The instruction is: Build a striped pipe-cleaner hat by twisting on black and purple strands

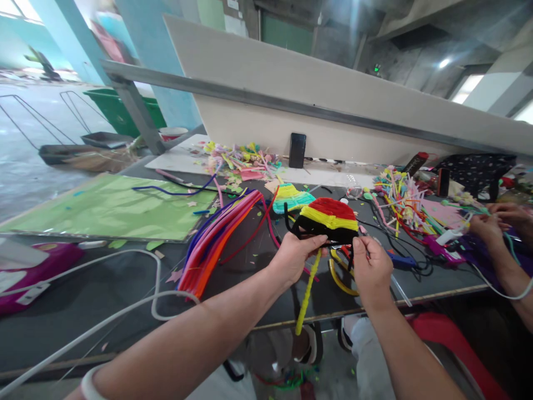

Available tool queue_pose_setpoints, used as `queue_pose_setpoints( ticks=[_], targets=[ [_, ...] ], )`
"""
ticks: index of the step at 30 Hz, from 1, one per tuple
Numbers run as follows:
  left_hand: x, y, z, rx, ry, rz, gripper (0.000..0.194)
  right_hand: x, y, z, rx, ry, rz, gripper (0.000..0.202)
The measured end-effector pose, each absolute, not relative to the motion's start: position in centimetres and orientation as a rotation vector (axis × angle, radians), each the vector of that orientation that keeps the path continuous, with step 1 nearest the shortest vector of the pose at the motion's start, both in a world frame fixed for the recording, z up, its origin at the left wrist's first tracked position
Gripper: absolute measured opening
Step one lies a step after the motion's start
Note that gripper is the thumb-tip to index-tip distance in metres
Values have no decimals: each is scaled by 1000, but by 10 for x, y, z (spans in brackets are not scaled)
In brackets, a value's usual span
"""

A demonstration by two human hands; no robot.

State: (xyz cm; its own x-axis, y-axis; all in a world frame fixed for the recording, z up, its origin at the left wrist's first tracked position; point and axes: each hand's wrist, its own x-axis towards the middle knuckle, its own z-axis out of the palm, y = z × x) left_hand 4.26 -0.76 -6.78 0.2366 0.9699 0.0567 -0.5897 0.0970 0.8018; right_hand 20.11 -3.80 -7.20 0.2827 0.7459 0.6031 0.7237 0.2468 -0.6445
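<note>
Your left hand (293, 256) and right hand (370, 269) held the woven piece (328, 219) between them above the table's (104, 289) near edge. A bundle of pipe cleaners (216, 239) lay left of it, a phone (297, 150) stood behind, a co-worker's hands (493, 225) worked right.

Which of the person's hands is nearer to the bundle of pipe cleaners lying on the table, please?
Left. The left hand is just right of the bundle of pipe cleaners; the right hand is farther right, beyond it.

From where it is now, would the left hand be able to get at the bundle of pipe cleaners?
Probably yes: the left hand pinches the woven piece, but the bundle of pipe cleaners lies beside it, uncovered.
</note>
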Motion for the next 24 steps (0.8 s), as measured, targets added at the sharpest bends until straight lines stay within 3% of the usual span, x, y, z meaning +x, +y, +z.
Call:
queue_pose_setpoints(
  ticks=[4, 12, 24],
  targets=[
    [42, -6, -67, 804, 591, 1263, 30, 201, -40, -69, -1498, -1415, 180, 30],
    [43, -5, -68, 779, 605, 1294, 32, 197, -44, -71, -1305, -1251, 795, 36],
    [46, -10, -65, 793, 606, 1262, 36, 191, -40, -79, -1271, -1133, 802, 32]
  ],
)
